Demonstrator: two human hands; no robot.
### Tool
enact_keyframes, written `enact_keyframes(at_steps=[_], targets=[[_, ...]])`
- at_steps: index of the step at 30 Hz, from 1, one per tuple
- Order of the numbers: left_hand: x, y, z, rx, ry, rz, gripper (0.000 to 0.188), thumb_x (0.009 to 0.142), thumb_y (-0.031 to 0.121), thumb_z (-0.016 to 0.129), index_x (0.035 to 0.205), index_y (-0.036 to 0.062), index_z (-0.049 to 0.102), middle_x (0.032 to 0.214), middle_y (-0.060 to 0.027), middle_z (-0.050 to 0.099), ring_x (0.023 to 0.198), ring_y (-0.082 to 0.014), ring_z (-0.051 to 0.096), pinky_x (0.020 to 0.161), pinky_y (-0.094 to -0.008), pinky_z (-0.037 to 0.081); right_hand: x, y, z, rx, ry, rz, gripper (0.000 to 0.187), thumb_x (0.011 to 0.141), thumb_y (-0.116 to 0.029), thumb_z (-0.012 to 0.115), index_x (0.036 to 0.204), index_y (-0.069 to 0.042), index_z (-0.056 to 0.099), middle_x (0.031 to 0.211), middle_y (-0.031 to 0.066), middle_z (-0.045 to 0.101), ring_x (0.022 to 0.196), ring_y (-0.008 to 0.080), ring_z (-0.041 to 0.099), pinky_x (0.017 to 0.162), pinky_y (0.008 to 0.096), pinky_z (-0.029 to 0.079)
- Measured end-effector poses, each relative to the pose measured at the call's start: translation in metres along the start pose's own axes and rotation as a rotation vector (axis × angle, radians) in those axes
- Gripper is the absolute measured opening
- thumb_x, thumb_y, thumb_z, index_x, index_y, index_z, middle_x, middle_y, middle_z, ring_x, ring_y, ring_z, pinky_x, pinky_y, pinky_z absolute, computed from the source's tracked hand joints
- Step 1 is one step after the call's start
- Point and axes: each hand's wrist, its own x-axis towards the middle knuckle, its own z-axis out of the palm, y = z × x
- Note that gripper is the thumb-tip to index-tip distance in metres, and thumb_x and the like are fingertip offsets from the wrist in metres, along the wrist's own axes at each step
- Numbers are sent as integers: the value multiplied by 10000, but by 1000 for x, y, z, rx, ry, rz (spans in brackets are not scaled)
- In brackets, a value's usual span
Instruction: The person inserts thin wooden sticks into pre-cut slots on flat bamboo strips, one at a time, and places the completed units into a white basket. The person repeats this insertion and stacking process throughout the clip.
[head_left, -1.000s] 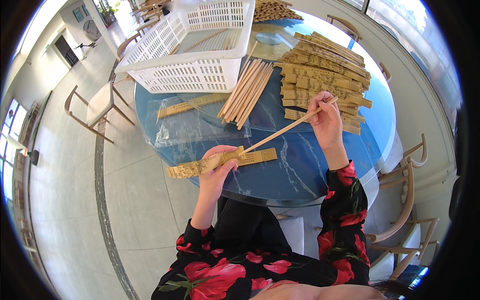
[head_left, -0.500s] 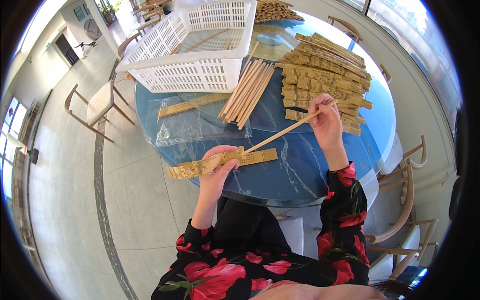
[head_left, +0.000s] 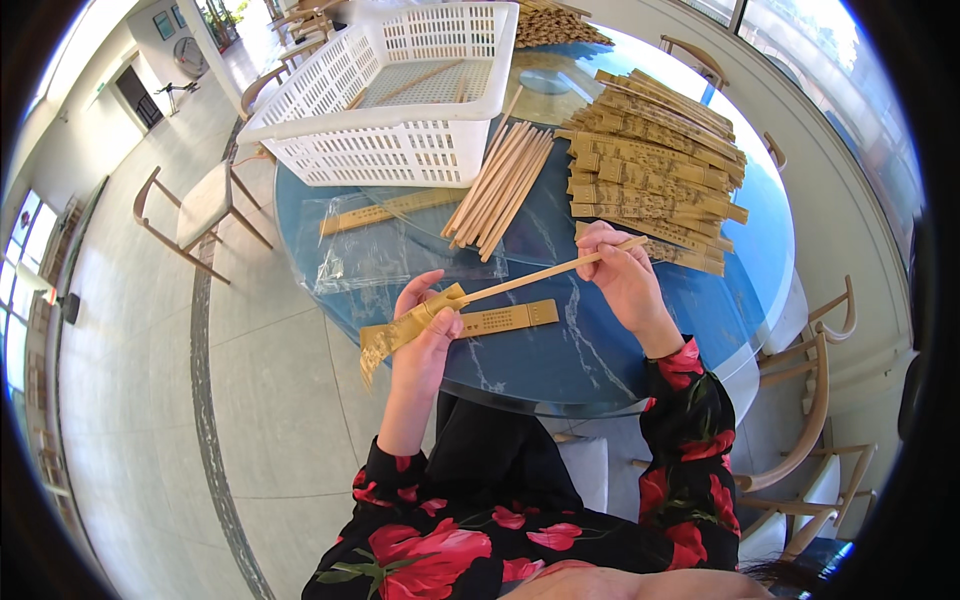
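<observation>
My left hand (head_left: 425, 338) pinches a printed tan paper chopstick sleeve (head_left: 384, 343) near its mouth, and the sleeve's far end droops past the table's edge. Between the fingertips of my right hand (head_left: 622, 284) is a pair of wooden chopsticks (head_left: 545, 272), slanting down to the left. Their lower end is at the sleeve's mouth; how deep it sits inside is hidden. Just right of my left hand, another flat tan sleeve (head_left: 515, 317) lies on the blue table. Beyond both hands rests a bundle of loose chopsticks (head_left: 506, 187).
A large pile of tan sleeves (head_left: 655, 165) lies at the right. The white plastic basket (head_left: 425, 152) at the back left has a few sticks inside. Clear plastic wrap (head_left: 345, 265) lies before it, beside another sleeve (head_left: 400, 208). Wooden chairs (head_left: 207, 215) surround the round glass-topped table (head_left: 600, 360).
My right hand has come down and left with the chopsticks, closer to my left hand. The sleeve has tilted, its left end bending downward, and my left fingers have shifted along it.
</observation>
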Motion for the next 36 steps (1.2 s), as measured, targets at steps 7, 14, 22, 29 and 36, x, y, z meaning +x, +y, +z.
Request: enact_keyframes(at_steps=[7,14,22,29,36], targets=[[-1,-2,0,256,-49,12,506,910,28,667,1362,-6,444,913,-9,466,761,-107,523,703,-234,447,4,0,-18,108,79,94,247,1029,-202,511,990,13,628,772,54,579,696,127,535,674,273,434],[1,-3,1,93,-52,4,496,904,33,686,1342,-11,459,892,-15,507,755,-112,528,683,-244,437,-4,3,-6,31,-78,234,278,1032,-215,522,1084,24,654,912,102,675,843,159,642,766,279,509],[2,-5,-1,54,-76,24,477,943,122,651,1346,-27,444,876,-33,529,770,-131,528,686,-262,420,-5,8,3,36,-141,283,276,1026,-181,526,1076,45,678,935,117,704,887,168,662,802,287,523],[4,4,2,-102,-98,-59,582,976,361,483,1367,-64,419,862,-62,537,759,-161,505,689,-302,400,-6,9,4,35,-106,279,276,1025,-191,528,1061,37,681,942,115,706,872,168,659,808,288,515],[2,5,4,-42,-45,-108,597,942,321,405,1368,-96,445,861,-84,554,734,-160,492,656,-292,397,-7,11,2,31,-107,251,280,1023,-197,531,1063,38,678,942,118,706,873,169,658,806,286,512]])
